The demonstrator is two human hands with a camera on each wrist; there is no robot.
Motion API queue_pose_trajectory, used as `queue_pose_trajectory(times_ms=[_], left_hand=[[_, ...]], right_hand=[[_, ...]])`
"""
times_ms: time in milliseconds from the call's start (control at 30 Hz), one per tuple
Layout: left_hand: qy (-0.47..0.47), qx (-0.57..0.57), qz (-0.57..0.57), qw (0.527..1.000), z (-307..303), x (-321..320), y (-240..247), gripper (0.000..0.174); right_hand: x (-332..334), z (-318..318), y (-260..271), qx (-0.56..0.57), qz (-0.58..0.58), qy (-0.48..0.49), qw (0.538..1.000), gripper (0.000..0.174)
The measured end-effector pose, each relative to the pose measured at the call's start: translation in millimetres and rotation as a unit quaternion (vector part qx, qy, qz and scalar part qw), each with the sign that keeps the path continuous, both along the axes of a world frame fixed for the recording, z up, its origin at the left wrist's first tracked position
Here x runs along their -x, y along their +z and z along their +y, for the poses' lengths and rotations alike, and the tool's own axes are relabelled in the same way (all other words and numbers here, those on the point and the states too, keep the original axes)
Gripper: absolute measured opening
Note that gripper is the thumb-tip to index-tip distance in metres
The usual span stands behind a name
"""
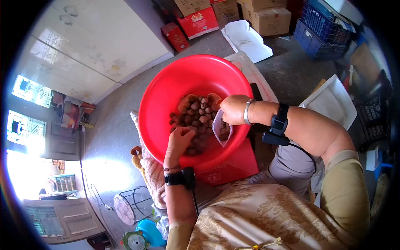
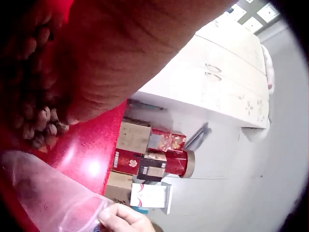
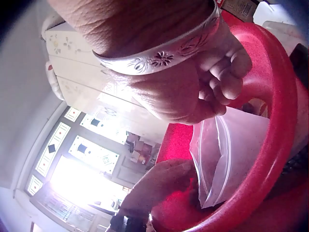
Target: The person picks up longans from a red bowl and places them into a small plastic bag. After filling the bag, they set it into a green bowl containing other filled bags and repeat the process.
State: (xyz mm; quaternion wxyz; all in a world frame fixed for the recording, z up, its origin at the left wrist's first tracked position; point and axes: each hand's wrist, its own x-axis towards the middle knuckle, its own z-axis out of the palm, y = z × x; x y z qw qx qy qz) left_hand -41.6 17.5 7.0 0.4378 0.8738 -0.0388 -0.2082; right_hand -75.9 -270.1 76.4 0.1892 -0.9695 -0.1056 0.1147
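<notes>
A large red basin [image 1: 160,87] holds a heap of walnuts [image 1: 193,111]. At the basin's right side, my right hand [image 1: 234,109] pinches the edge of a clear zip-lock bag [image 3: 236,147], whose mouth gapes toward the left. Brown walnuts show at the bag's opening in the head view. My left hand [image 1: 180,139] is low in the basin at the near left of the heap, its fingers bent over the walnuts. Its palm faces away from the head view, and the wrist view is dark there, so I cannot tell whether it holds a walnut.
Under the basin's near side is a red box [image 1: 231,164]. White foam trays [image 1: 248,41] lie on the floor behind and to the right. Cardboard boxes [image 1: 273,21] and blue crates [image 1: 321,31] stand at the back. A white cabinet [image 1: 96,41] is at the left.
</notes>
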Motion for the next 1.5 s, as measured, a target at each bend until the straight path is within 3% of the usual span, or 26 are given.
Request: queue_pose_trajectory(times_ms=[33, 267, 367, 467, 600, 667, 867, 967, 1033, 1167, 1333, 1500], left_hand=[[0.022, 0.066, 0.017, 0.997, -8, 6, 16, 0.028], [-0.002, 0.174, -0.028, 0.984, -49, 30, 67, 0.024], [-0.08, 0.101, -0.184, 0.975, -58, 31, 61, 0.025], [-0.107, 0.061, -0.251, 0.96, -67, 30, 59, 0.026], [-0.108, 0.05, -0.25, 0.961, -69, 30, 60, 0.026], [-0.091, -0.029, -0.3, 0.949, -64, 23, 61, 0.024], [-0.031, -0.073, -0.293, 0.953, -20, -13, 31, 0.019], [-0.063, -0.151, -0.269, 0.949, -1, -26, 3, 0.022], [-0.124, -0.18, -0.208, 0.953, 2, -27, -7, 0.034], [-0.176, -0.097, -0.161, 0.966, 10, -34, -39, 0.037], [-0.168, -0.21, -0.177, 0.947, -7, -25, -19, 0.038], [-0.104, -0.185, -0.157, 0.964, -11, -30, -21, 0.031]], right_hand=[[-1, 0, -2, -0.003, 0.002, -0.005, 1.0, 0.022], [1, 1, 3, -0.002, 0.002, -0.007, 1.0, 0.023], [3, 1, 8, -0.007, 0.003, -0.004, 1.0, 0.023], [4, 0, 12, -0.004, 0.003, -0.001, 1.0, 0.024], [4, 0, 12, -0.001, 0.005, 0.001, 1.0, 0.024], [3, 1, 9, 0.001, 0.015, -0.013, 1.0, 0.024], [2, 0, 7, -0.001, 0.018, -0.013, 1.0, 0.024], [0, -1, 2, -0.005, 0.01, -0.01, 1.0, 0.023], [0, -1, 2, -0.006, 0.009, -0.012, 1.0, 0.023], [0, 0, 0, -0.007, 0.001, -0.007, 1.0, 0.023], [-1, -1, -1, -0.003, 0.005, 0.003, 1.0, 0.023], [0, -1, 0, -0.006, -0.005, 0.006, 1.0, 0.023]])
